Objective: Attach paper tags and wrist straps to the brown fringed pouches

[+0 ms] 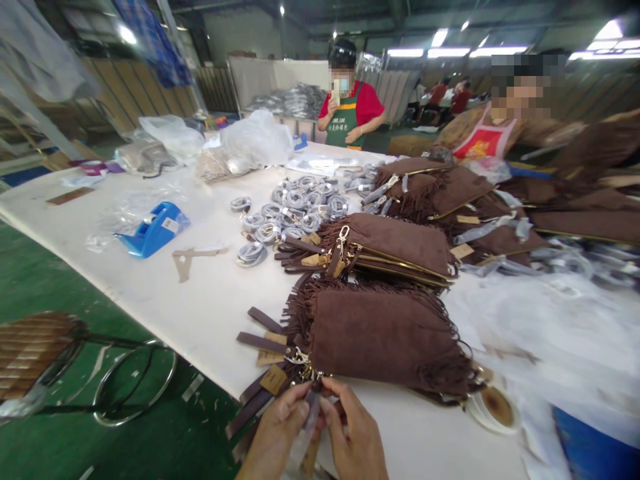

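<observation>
At the bottom edge, my left hand [278,427] and my right hand [353,430] meet with fingers pinched on a grey wrapped strap [309,417] hanging from the metal clasp [306,368] of a brown suede fringed bag [385,337]. That bag lies on the white table [200,300] just beyond my hands, with brown straps and tan paper tags fanned out to its left. Behind it rests a second stack of brown fringed bags [395,247] with gold clasps.
A heap of coiled grey wrapped straps [295,210] and a blue tape dispenser [153,230] sit mid-table. More brown bags [500,207] pile up at the right, where clear plastic bags also lie. Two people in aprons stand at the far side. A wire stool [60,360] stands on the green floor.
</observation>
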The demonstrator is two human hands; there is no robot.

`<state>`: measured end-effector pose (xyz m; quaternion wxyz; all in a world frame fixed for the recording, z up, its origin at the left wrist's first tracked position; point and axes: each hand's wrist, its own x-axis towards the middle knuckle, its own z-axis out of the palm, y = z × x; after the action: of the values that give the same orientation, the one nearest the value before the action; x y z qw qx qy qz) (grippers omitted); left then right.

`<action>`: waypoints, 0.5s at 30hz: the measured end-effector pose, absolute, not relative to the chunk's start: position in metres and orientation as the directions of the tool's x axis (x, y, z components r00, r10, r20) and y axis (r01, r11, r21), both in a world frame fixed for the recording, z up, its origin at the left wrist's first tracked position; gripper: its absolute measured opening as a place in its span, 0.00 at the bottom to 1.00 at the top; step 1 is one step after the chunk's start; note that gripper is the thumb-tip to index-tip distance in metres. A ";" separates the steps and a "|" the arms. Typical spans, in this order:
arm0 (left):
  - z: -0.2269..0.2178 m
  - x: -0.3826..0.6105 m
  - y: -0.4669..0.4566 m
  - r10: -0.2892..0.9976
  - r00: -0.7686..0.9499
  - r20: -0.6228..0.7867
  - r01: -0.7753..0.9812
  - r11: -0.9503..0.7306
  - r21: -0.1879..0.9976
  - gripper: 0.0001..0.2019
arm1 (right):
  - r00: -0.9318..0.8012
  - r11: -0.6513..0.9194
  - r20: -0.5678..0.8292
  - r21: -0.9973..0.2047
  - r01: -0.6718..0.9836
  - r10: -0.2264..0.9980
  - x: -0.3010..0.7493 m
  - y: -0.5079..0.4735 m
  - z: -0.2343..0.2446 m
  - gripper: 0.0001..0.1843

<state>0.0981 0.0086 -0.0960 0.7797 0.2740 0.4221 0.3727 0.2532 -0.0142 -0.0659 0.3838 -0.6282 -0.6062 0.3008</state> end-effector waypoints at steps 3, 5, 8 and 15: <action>-0.088 0.101 0.015 0.823 0.380 -0.423 -0.349 0.551 0.758 0.20 | 0.075 0.081 0.144 -0.836 0.543 0.987 0.254 -0.012 -0.065 0.14; -0.086 0.101 0.018 0.833 0.378 -0.404 -0.328 0.528 0.783 0.19 | 0.060 0.102 0.159 -0.835 0.541 0.985 0.254 -0.012 -0.063 0.14; -0.088 0.101 0.018 0.851 0.346 -0.395 -0.298 0.499 0.814 0.19 | 0.044 0.108 0.157 -0.834 0.541 0.987 0.255 -0.011 -0.061 0.14; -0.080 0.104 0.020 0.853 0.296 -0.431 -0.252 0.504 0.826 0.18 | 0.010 0.134 0.170 -0.809 0.573 0.985 0.255 -0.009 -0.059 0.13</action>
<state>0.1041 0.0196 -0.0801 0.7355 0.3269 0.4596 0.3754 0.2547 -0.0086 -0.0586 0.3809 -0.5999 -0.6494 0.2708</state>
